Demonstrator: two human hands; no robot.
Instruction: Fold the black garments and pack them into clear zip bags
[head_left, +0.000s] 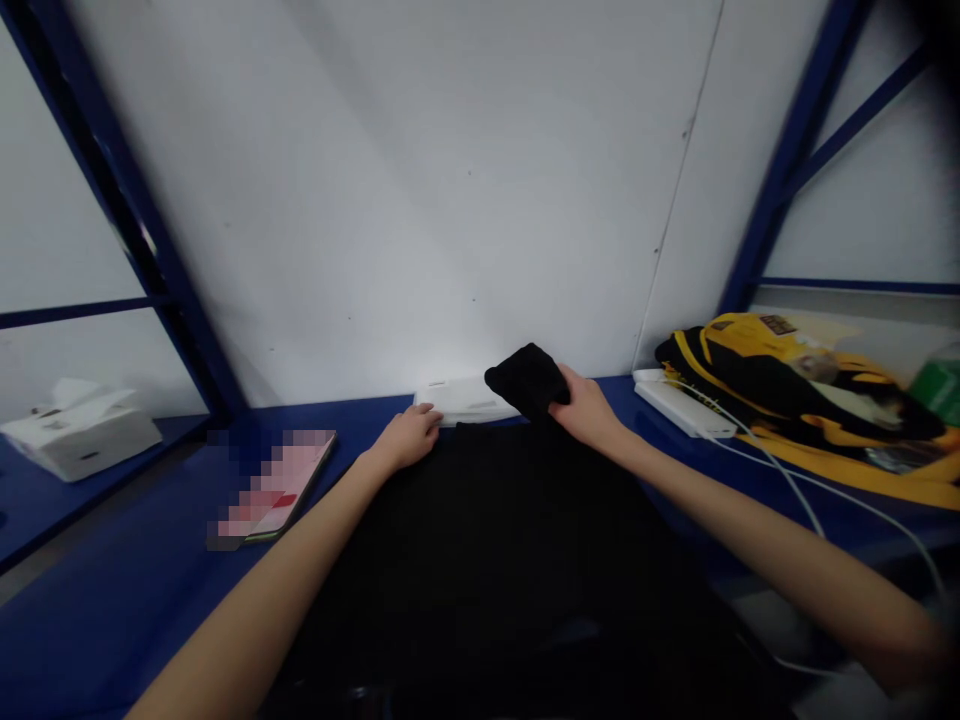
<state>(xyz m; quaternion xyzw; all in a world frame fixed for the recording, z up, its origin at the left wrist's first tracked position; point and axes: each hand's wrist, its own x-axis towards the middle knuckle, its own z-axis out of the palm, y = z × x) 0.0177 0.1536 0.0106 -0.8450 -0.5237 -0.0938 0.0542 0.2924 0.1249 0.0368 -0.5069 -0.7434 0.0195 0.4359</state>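
A large piece of black clothing (510,540) is spread over the blue table in front of me, its exact kind hard to make out in the dark. My right hand (589,408) is closed on its far right part, holding a folded-over flap of the black cloth (527,378) up off the table. At the far left corner of the clothing rests my left hand (410,435), palm down with fingers laid out beside its edge. Just beyond both hands, against the wall, lies a flat white box (465,398), partly hidden by the raised flap.
On the blue table (150,600) a pink-screened phone (289,485) lies left of my left arm. A tissue pack (82,430) is farther left. At right are a white power bank (679,408), white cables (795,480) and a yellow-black bag (795,380). A white wall (450,200) closes the back.
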